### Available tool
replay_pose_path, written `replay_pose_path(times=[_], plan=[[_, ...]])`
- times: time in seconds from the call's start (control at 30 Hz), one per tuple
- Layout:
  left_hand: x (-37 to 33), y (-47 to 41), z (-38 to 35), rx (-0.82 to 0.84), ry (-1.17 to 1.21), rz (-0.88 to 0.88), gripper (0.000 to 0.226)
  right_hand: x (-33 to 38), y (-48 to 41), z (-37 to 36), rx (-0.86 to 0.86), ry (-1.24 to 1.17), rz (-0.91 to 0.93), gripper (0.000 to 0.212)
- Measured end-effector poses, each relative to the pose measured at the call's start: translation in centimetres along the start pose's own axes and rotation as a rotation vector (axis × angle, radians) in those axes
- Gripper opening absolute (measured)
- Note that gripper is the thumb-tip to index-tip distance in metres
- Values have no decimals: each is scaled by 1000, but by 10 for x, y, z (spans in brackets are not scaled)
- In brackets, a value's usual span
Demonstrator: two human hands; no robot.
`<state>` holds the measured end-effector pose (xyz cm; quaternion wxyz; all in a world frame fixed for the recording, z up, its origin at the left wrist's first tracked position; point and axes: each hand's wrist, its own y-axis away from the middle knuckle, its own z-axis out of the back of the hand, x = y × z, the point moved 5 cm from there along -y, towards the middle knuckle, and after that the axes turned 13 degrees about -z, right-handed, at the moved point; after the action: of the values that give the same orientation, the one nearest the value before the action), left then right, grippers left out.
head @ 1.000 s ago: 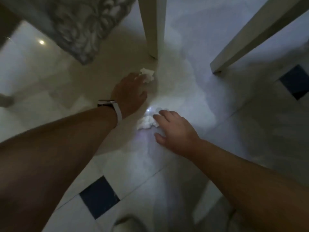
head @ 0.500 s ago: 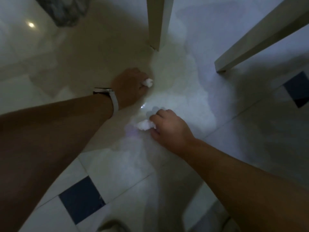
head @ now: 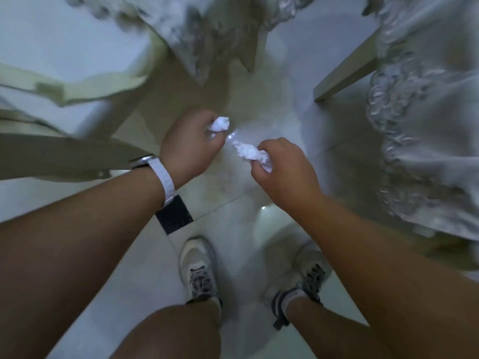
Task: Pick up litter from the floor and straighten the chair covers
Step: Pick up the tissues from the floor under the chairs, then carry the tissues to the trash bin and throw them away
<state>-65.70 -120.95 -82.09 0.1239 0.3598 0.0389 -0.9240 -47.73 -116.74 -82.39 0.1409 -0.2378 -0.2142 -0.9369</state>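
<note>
My left hand (head: 190, 146) grips a small crumpled white tissue (head: 219, 124), which sticks out past the fingers. My right hand (head: 283, 168) holds a second, longer wad of white tissue (head: 252, 154). Both hands are raised above the pale tiled floor (head: 233, 224), a short gap between them. A grey embroidered chair cover (head: 425, 120) hangs at the right. Another patterned cover (head: 207, 35) drapes at the top centre.
Pale chair legs stand at the top centre (head: 255, 47) and upper right (head: 344, 71). A cream chair frame (head: 64, 92) lies blurred at the left. My two sneakers (head: 199, 270) stand on the tiles below the hands, beside a dark inset tile (head: 174, 215).
Both hands closed round the tissue wads on the floor and lifted them up. The view pulled back, and my feet and more of the chair covers came into sight.
</note>
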Motion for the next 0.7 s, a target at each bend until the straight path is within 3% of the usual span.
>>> replay_pose_path(times=[0.2,0.43,0.7], plan=[[-84,33,92,-30,10,14,14,66,57,99,12,19,40,22],[-193,81,211,-12,200,182,9,144,133,230,-18,24,3,20],[-302,120,327,-75,228,251,21,223,201,357,-25,41,2,20]])
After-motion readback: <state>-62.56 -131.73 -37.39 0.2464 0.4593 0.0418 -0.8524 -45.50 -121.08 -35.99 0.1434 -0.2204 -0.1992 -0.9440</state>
